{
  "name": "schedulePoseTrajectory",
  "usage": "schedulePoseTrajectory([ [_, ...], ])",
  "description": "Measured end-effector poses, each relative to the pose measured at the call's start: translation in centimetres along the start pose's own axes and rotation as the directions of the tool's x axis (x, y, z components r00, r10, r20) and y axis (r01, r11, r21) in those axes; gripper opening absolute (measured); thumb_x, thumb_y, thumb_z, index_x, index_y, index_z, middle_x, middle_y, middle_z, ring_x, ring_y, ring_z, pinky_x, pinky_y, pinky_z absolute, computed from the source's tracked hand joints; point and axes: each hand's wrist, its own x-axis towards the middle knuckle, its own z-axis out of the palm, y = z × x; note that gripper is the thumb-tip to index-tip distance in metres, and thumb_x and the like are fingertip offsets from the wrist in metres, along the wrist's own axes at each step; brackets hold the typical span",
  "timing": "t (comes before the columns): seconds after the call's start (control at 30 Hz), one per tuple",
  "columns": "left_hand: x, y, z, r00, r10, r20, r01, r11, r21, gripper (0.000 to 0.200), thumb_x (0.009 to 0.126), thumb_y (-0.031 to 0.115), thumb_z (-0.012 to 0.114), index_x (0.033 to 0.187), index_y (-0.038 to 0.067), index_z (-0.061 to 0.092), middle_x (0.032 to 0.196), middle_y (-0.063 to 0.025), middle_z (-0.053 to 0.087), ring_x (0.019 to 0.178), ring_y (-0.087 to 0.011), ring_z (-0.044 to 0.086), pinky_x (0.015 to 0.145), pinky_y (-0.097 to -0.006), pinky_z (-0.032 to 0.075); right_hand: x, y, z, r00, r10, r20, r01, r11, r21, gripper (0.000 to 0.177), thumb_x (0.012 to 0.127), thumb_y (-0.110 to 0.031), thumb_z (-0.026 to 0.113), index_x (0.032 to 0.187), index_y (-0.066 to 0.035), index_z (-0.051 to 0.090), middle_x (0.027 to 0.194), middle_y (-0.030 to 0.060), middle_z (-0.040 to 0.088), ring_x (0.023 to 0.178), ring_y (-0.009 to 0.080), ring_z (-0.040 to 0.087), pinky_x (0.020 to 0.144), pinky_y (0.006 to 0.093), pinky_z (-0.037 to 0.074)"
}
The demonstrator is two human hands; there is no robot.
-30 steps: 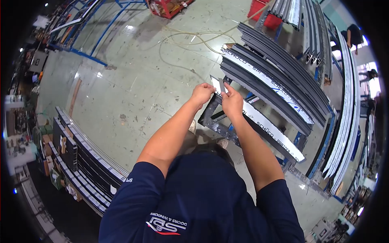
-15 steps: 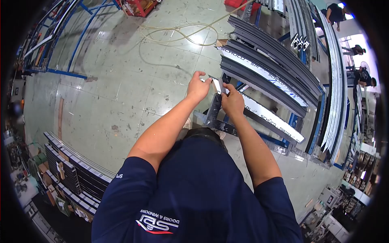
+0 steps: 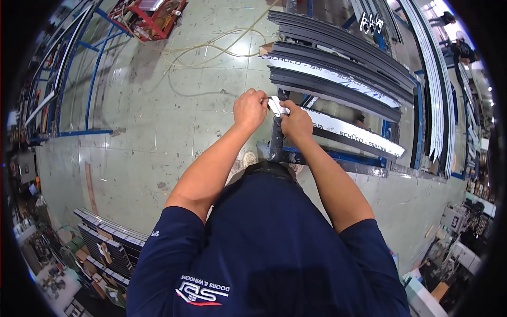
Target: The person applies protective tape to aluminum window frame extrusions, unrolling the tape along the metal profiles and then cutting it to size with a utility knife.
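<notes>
Near frame centre, long axis slanting down to the right, a white piece [image 3: 277,107]; beyond it a bar [image 3: 355,138], sloping toward the right edge. Blue rack [image 3: 93,79] at upper left, scuffed floor [image 3: 206,124] mid-frame, dark profiles [image 3: 327,91] at upper right. Left hand [image 3: 249,110] curled nearly closed at the white piece's left edge, pinch or touch impossible to tell; right hand [image 3: 298,124] closed on its right end.

SCHÜCO on profile [image 3: 359,139], SPI on shirt [image 3: 259,232]
</notes>
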Motion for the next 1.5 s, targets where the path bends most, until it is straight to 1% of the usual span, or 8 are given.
schedulePoseTrajectory([
  [0.27,0.2,-1.0,0.8,0.935,0.349,-0.069,-0.339,0.933,0.123,0.010,0.087,0.018,0.068,0.090,0.009,0.066,0.085,-0.0098,0.062,0.083,-0.0330,0.062,0.073,-0.0466,0.046,-0.3,0.1,-0.2,0.999,-0.033,0.001,0.033,0.999,0.029,0.032,0.089,-0.018,0.064,0.120,-0.026,0.064,0.102,0.0124,0.073,0.097,0.0336,0.069,0.081,0.0454,0.054],
  [0.47,-1.2,0.4,1.8,0.990,0.082,-0.118,-0.095,0.990,-0.105,0.009,0.089,0.019,0.066,0.090,0.010,0.064,0.089,-0.0094,0.060,0.089,-0.0315,0.062,0.078,-0.0452,0.044,-0.1,0.4,-0.1,0.999,-0.032,-0.007,0.033,0.997,0.077,0.031,0.088,-0.017,0.064,0.118,-0.025,0.064,0.099,0.0124,0.073,0.095,0.0341,0.069,0.079,0.0457,0.054],
  [0.8,-0.3,-0.6,1.9,0.922,0.377,-0.094,-0.366,0.924,0.111,0.008,0.084,0.012,0.070,0.090,0.009,0.065,0.085,-0.0098,0.061,0.083,-0.0323,0.060,0.072,-0.0449,0.043,-0.1,0.6,0.1,0.999,-0.046,-0.014,0.047,0.995,0.089,0.034,0.086,-0.015,0.064,0.118,-0.025,0.064,0.097,0.0144,0.072,0.094,0.0351,0.069,0.080,0.0466,0.055],
  [1.0,-9.6,0.2,0.1,0.996,0.082,0.031,-0.059,0.890,-0.452,0.013,0.094,0.014,0.063,0.096,0.002,0.059,0.087,-0.0138,0.060,0.082,-0.0294,0.060,0.078,-0.0366,0.046,0.0,0.8,0.0,0.997,-0.075,-0.024,0.078,0.991,0.107,0.035,0.085,-0.015,0.065,0.118,-0.025,0.065,0.098,0.0160,0.072,0.095,0.0361,0.069,0.080,0.0471,0.055],
  [1.2,-10.9,-1.1,-1.9,0.988,0.123,0.093,-0.063,0.872,-0.486,0.015,0.097,0.016,0.059,0.096,0.000,0.058,0.088,-0.0132,0.060,0.080,-0.0256,0.059,0.073,-0.0349,0.046,-0.2,0.5,-0.1,0.998,-0.057,-0.018,0.058,0.996,0.072,0.034,0.087,-0.016,0.065,0.120,-0.026,0.064,0.099,0.0147,0.072,0.096,0.0358,0.069,0.081,0.0474,0.055],
  [1.23,-10.3,-1.0,-1.1,0.984,-0.055,0.171,0.139,0.838,-0.527,0.020,0.100,0.020,0.057,0.093,0.001,0.055,0.084,-0.0078,0.062,0.077,-0.0167,0.056,0.072,-0.0320,0.047,-0.4,0.5,-0.2,0.999,-0.051,-0.004,0.051,0.995,0.083,0.033,0.088,-0.017,0.064,0.121,-0.026,0.064,0.100,0.0143,0.072,0.096,0.0355,0.069,0.081,0.0472,0.054],
  [1.43,-5.0,-0.5,1.9,0.895,-0.290,0.340,0.446,0.569,-0.691,0.023,0.098,0.023,0.062,0.092,0.004,0.050,0.075,-0.0080,0.064,0.079,-0.0160,0.065,0.072,-0.0333,0.051,-0.5,0.4,-0.2,0.999,-0.050,0.006,0.049,0.997,0.060,0.032,0.090,-0.018,0.063,0.122,-0.025,0.063,0.102,0.0136,0.072,0.098,0.0341,0.068,0.083,0.0465,0.054],
  [1.5,-4.0,-0.4,2.4,0.917,-0.280,0.283,0.397,0.689,-0.606,0.022,0.095,0.022,0.064,0.098,0.003,0.052,0.079,-0.0119,0.065,0.077,-0.0224,0.067,0.068,-0.0378,0.051,-0.4,0.5,-0.1,0.999,-0.049,0.004,0.049,0.997,0.058,0.033,0.090,-0.019,0.063,0.122,-0.025,0.063,0.102,0.0133,0.072,0.098,0.0338,0.068,0.083,0.0462,0.054],
])
